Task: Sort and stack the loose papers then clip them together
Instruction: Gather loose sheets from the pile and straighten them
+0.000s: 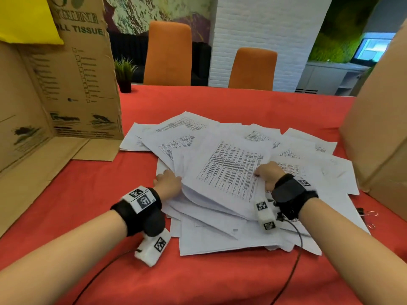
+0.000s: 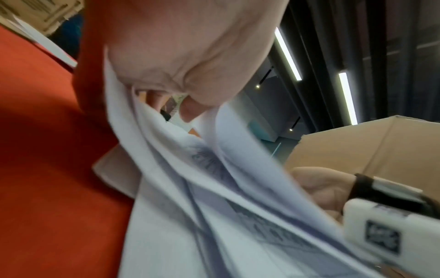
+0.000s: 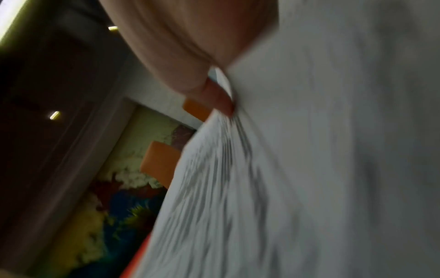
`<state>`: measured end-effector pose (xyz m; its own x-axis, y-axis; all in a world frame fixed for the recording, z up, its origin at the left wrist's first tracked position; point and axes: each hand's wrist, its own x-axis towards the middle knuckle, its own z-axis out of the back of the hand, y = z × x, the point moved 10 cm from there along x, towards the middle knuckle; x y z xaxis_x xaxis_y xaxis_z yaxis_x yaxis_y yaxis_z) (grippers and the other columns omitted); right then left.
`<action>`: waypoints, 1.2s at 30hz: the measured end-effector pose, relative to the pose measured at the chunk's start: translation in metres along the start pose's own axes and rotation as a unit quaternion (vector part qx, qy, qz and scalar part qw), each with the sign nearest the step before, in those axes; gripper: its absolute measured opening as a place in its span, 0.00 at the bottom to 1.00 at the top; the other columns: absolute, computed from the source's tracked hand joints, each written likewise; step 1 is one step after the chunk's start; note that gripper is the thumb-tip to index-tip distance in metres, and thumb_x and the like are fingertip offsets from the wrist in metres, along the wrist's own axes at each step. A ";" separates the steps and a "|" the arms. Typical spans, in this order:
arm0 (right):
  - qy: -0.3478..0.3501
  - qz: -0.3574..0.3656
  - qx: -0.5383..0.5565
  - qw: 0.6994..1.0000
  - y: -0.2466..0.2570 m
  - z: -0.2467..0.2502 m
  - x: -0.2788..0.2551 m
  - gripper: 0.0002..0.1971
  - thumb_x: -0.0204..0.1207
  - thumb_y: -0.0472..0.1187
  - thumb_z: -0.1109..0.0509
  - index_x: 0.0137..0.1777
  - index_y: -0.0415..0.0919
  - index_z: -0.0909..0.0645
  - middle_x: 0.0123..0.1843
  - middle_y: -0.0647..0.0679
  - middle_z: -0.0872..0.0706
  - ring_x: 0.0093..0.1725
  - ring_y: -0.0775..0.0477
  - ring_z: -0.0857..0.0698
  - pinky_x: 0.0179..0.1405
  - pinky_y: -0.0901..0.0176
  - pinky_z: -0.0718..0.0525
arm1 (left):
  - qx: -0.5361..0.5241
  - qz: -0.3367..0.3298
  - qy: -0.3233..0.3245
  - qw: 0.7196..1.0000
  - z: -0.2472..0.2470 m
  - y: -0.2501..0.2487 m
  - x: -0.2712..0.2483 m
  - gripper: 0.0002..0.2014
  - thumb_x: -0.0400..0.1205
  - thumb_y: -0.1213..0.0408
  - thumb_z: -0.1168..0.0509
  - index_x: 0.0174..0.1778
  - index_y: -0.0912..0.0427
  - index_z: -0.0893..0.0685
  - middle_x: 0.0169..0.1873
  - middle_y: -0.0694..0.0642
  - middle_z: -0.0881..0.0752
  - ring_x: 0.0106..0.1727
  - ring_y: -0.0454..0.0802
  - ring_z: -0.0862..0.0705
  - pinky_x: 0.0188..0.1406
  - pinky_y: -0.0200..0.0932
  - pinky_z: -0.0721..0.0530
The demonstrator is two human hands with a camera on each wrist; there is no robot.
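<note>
A messy pile of loose printed papers (image 1: pixel 231 150) lies spread over the red table (image 1: pixel 220 102). A bundle of sheets (image 1: pixel 229 172) is lifted off the pile between both hands. My left hand (image 1: pixel 168 182) grips the bundle's left edge, and in the left wrist view its thumb and fingers (image 2: pixel 188 111) curl round the sheets (image 2: pixel 190 188). My right hand (image 1: pixel 269 172) grips the right edge with the thumb on the printed top page; the right wrist view shows a fingertip (image 3: pixel 221 101) pinching the blurred paper (image 3: pixel 309 150). Binder clips (image 1: pixel 365 214) lie at the pile's right edge.
An open cardboard box (image 1: pixel 66 95) stands at the left, its flap on the table. Another cardboard box (image 1: pixel 378 128) stands at the right. A small potted plant (image 1: pixel 124 73) sits at the far edge, with two orange chairs (image 1: pixel 168 53) behind the table.
</note>
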<state>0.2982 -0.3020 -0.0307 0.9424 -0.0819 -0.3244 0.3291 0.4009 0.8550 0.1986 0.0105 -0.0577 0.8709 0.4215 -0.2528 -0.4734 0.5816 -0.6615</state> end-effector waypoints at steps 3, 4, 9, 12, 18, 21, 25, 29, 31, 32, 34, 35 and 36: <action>0.016 0.016 -0.081 0.996 -0.002 -0.006 -0.001 0.18 0.77 0.32 0.29 0.65 0.26 0.25 0.56 0.31 0.15 0.47 0.34 0.14 0.32 0.60 0.26 | -0.087 0.063 0.007 0.994 0.006 0.011 0.002 0.29 0.88 0.52 0.50 0.81 0.66 0.42 0.79 0.64 0.36 0.78 0.65 0.35 0.78 0.53 0.36; 0.041 0.018 -0.094 0.995 -0.003 -0.011 -0.003 0.19 0.76 0.37 0.26 0.63 0.31 0.25 0.50 0.33 0.16 0.41 0.37 0.16 0.30 0.60 0.25 | -0.124 0.073 0.025 0.989 0.004 0.011 0.003 0.32 0.87 0.48 0.50 0.82 0.65 0.44 0.81 0.63 0.37 0.80 0.64 0.36 0.79 0.54 0.37; 0.131 -0.027 0.024 0.991 -0.012 -0.052 -0.017 0.33 0.66 0.35 0.18 0.68 0.23 0.26 0.61 0.26 0.16 0.48 0.29 0.13 0.48 0.39 0.12 | -0.152 0.058 0.066 0.984 -0.006 0.004 -0.007 0.29 0.87 0.55 0.44 0.81 0.65 0.39 0.78 0.63 0.32 0.77 0.62 0.32 0.71 0.49 0.32; 0.168 0.005 0.124 0.978 -0.004 -0.068 -0.030 0.22 0.75 0.22 0.30 0.69 0.28 0.23 0.61 0.32 0.14 0.51 0.33 0.12 0.51 0.42 0.12 | -0.155 0.027 0.050 0.986 -0.001 0.010 -0.003 0.19 0.82 0.72 0.45 0.69 0.69 0.25 0.62 0.65 0.19 0.57 0.60 0.21 0.54 0.44 0.25; 0.243 0.208 0.161 0.934 0.072 -0.054 -0.062 0.22 0.78 0.20 0.37 0.66 0.43 0.23 0.56 0.43 0.09 0.55 0.42 0.10 0.51 0.48 0.10 | -0.312 -0.070 0.042 0.946 0.046 -0.014 -0.008 0.16 0.85 0.70 0.44 0.66 0.72 0.21 0.63 0.68 0.17 0.48 0.53 0.15 0.49 0.49 0.16; 0.214 0.287 0.150 0.921 0.119 -0.035 -0.072 0.24 0.76 0.22 0.34 0.70 0.40 0.26 0.65 0.38 0.14 0.62 0.37 0.14 0.61 0.40 0.14 | -0.335 -0.156 -0.052 0.928 0.100 -0.054 -0.016 0.18 0.81 0.66 0.45 0.64 0.66 0.20 0.56 0.64 0.14 0.56 0.53 0.17 0.64 0.58 0.19; 0.202 0.389 0.119 0.891 0.182 -0.021 -0.103 0.25 0.79 0.26 0.34 0.74 0.41 0.31 0.72 0.41 0.20 0.68 0.44 0.18 0.67 0.51 0.18 | -0.310 -0.248 -0.199 0.896 0.169 -0.105 -0.047 0.16 0.88 0.60 0.50 0.68 0.65 0.32 0.63 0.60 0.24 0.64 0.53 0.25 0.50 0.41 0.27; 0.209 0.415 0.123 0.877 0.214 -0.020 -0.119 0.27 0.82 0.34 0.34 0.79 0.42 0.37 0.74 0.46 0.21 0.71 0.49 0.19 0.70 0.55 0.20 | -0.295 -0.373 -0.247 0.844 0.206 -0.148 -0.080 0.29 0.87 0.54 0.45 0.77 0.67 0.44 0.78 0.58 0.36 0.78 0.47 0.35 0.79 0.37 0.40; 0.224 0.395 0.156 0.877 0.208 -0.028 -0.116 0.30 0.77 0.43 0.29 0.77 0.48 0.36 0.74 0.47 0.21 0.72 0.48 0.20 0.71 0.50 0.21 | -0.310 -0.407 -0.256 0.820 0.206 -0.145 -0.082 0.21 0.86 0.60 0.41 0.70 0.63 0.40 0.69 0.53 0.30 0.65 0.33 0.27 0.66 0.23 0.30; 0.221 0.378 0.175 0.882 0.200 -0.031 -0.109 0.30 0.75 0.46 0.27 0.76 0.50 0.33 0.73 0.48 0.20 0.71 0.47 0.19 0.70 0.48 0.21 | -0.316 -0.404 -0.262 0.817 0.202 -0.139 -0.079 0.19 0.86 0.61 0.41 0.69 0.63 0.39 0.65 0.53 0.29 0.58 0.28 0.26 0.57 0.18 0.28; 0.219 0.333 0.199 0.896 0.173 -0.046 -0.095 0.26 0.75 0.43 0.26 0.73 0.46 0.27 0.68 0.47 0.15 0.68 0.46 0.16 0.64 0.49 0.16 | -0.312 -0.349 -0.252 0.847 0.182 -0.118 -0.059 0.22 0.86 0.58 0.42 0.70 0.67 0.37 0.57 0.50 0.26 0.50 0.34 0.24 0.47 0.24 0.25; 0.219 0.304 0.196 0.906 0.156 -0.056 -0.088 0.22 0.76 0.40 0.27 0.71 0.44 0.23 0.66 0.46 0.13 0.66 0.44 0.15 0.61 0.50 0.14 | -0.302 -0.310 -0.232 0.871 0.167 -0.105 -0.046 0.25 0.85 0.52 0.42 0.71 0.67 0.37 0.52 0.47 0.26 0.47 0.39 0.24 0.46 0.32 0.25; 0.213 0.276 0.188 0.918 0.141 -0.066 -0.083 0.19 0.76 0.39 0.27 0.67 0.45 0.20 0.64 0.45 0.12 0.65 0.43 0.14 0.60 0.49 0.14 | -0.288 -0.276 -0.212 0.892 0.151 -0.093 -0.036 0.30 0.83 0.46 0.44 0.72 0.66 0.36 0.49 0.45 0.25 0.46 0.42 0.24 0.46 0.37 0.26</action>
<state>0.2626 -0.1790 0.0901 0.8895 0.4348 0.1402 -0.1193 -0.0752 0.9900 0.1911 0.0464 0.1194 0.7643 0.4784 0.4323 0.2642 0.3793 -0.8868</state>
